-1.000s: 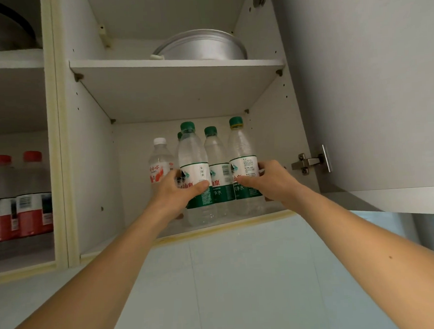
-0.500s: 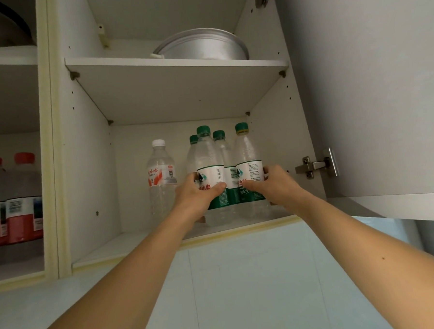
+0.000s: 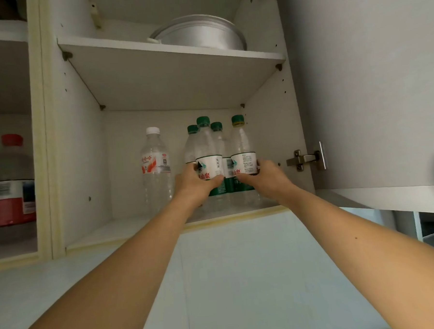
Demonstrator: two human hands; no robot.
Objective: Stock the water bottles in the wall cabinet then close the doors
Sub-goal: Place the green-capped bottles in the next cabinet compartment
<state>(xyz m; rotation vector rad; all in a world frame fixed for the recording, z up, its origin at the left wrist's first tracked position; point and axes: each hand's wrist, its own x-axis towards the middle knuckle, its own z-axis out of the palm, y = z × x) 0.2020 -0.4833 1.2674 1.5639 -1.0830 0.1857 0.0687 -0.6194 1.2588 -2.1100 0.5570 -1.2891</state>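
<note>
Because the green-capped bottles [image 3: 214, 162] stand packed together at the right end of the lower shelf [image 3: 128, 225] of the wall cabinet [image 3: 80, 151], room remains on the left, where a single white-capped bottle [image 3: 155, 167] stands apart. The left hand [image 3: 195, 184] is wrapped around the front left bottle at its label; the right hand [image 3: 263, 178] is wrapped around the front right bottle [image 3: 243, 153]. Both bottles appear seated upright. The door [image 3: 365, 86] at the right stands open, so closing seems to remain.

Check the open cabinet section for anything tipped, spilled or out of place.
Nothing stands out. The white-capped bottle and the green-capped bottles all stand upright on the lower shelf, with no spill showing. The left hand and right hand grip the front two.
</note>
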